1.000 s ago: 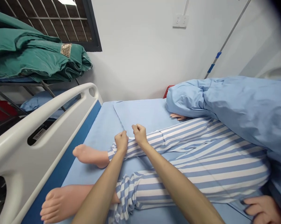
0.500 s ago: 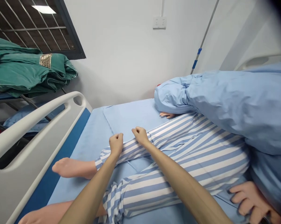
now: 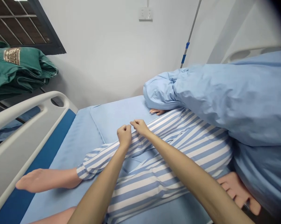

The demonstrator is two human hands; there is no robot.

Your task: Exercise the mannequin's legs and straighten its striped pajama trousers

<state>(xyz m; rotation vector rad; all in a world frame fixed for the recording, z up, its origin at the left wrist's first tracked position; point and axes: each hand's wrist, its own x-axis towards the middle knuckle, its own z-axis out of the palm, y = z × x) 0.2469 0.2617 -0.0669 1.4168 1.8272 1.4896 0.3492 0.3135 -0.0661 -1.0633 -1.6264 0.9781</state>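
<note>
A figure in blue-and-white striped trousers [image 3: 168, 183] lies on the bed, its bare, smooth-looking foot [image 3: 49, 179] pointing to the left. Over the far trouser leg, about mid-length, are my two hands, close side by side. My left hand [image 3: 124, 135] is curled into a fist. My right hand [image 3: 140, 127] is also closed, thumb against the bent fingers. No object shows in either one; the undersides of both fists are hidden. My forearms cross above the near leg. Light blue cloth [image 3: 224, 99] covers the figure's upper body.
At the left stands the white-and-blue footboard [image 3: 35, 146]. Behind it lies folded green cloth [image 3: 23, 71]. A wall socket [image 3: 145, 14] and a pole [image 3: 187, 46] are at the back. The figure's far hand [image 3: 157, 111] and near hand [image 3: 238, 191] rest beside its body.
My fists have moved up the far leg, away from the foot, and come closer together. The view has shifted a little to the right.
</note>
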